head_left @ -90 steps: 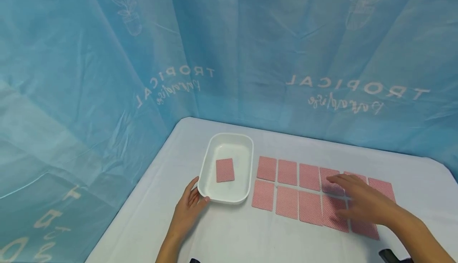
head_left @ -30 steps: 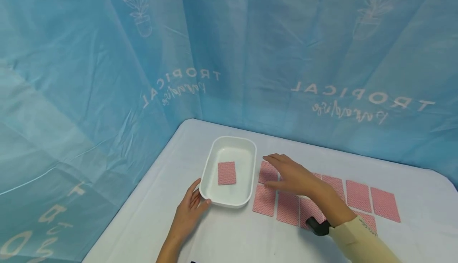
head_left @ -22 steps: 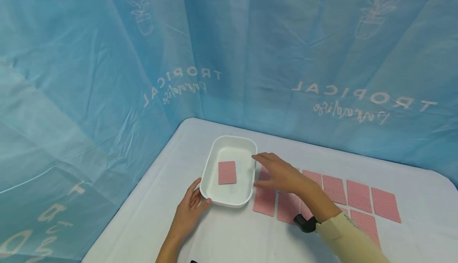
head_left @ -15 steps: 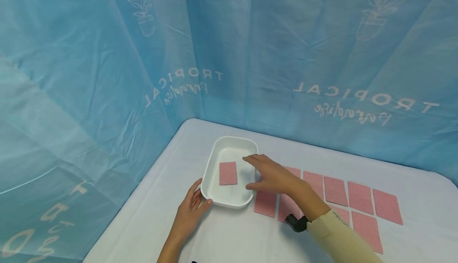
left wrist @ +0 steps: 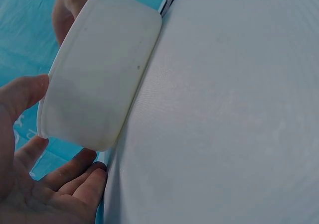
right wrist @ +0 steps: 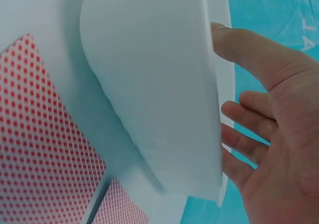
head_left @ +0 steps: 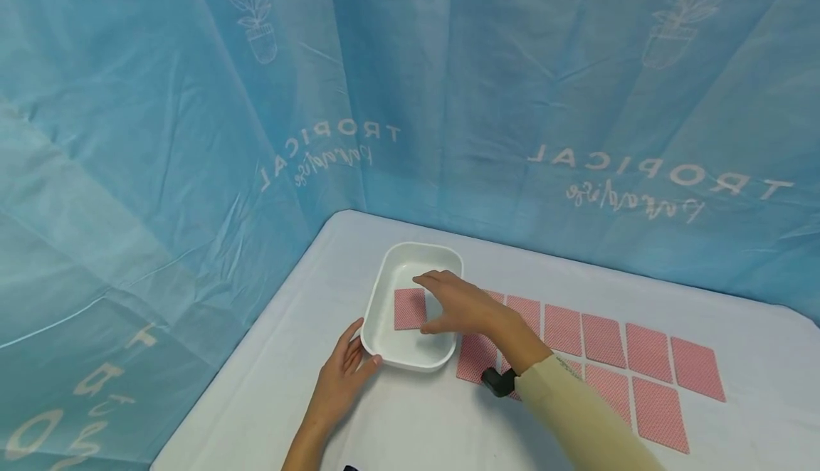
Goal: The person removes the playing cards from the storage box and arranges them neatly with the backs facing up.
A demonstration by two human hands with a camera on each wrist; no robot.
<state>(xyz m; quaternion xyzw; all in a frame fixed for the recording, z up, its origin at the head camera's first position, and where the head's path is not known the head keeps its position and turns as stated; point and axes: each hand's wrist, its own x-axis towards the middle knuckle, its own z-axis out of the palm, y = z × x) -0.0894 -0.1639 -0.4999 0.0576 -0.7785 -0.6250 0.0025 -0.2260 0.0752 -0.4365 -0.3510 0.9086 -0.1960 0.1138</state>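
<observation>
A white plastic tray (head_left: 410,354) stands on the table's left part, with one red-patterned playing card (head_left: 410,309) lying face down in it. My left hand (head_left: 337,384) holds the tray's near-left corner; the left wrist view shows the thumb at the rim and the fingers at the outer wall. Reaching over the tray's right side, my right hand (head_left: 455,304) hovers with thumb and fingers spread. Nothing shows between its fingers in the right wrist view, where that hand (right wrist: 279,129) is beside the tray wall (right wrist: 149,79).
Two rows of face-down playing cards (head_left: 603,341) spread right of the tray, some partly hidden under my right arm. A white cloth (head_left: 423,421) covers the table. Blue printed curtains (head_left: 500,101) hang behind and at the left.
My right hand has moved left, from above the card rows across the tray's right rim to over its inside. My left hand stays at the corner. The card lies where it was.
</observation>
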